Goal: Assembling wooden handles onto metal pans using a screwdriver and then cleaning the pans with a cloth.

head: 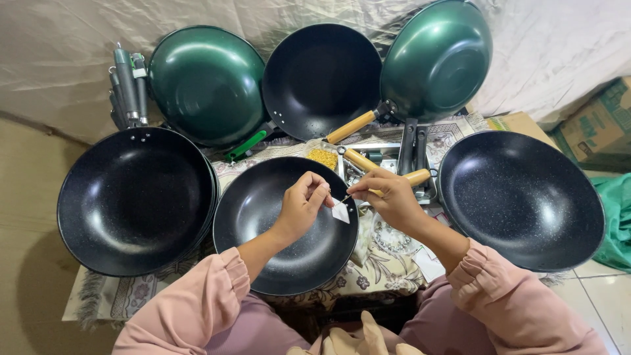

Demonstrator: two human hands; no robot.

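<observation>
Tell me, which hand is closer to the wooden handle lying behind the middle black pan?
The right hand, likely. It hovers just in front of the wooden handle, almost against it, pinching a small screw with a white tag. The left hand sits over the middle black pan, farther away.

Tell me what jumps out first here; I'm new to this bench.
Dark woks ring the cloth-covered table: a stack of black woks at left, one large black wok at right. Two green woks lean on the back wall. At centre, both hands, left hand and right hand, pinch a small white tag above the middle wok.
</observation>
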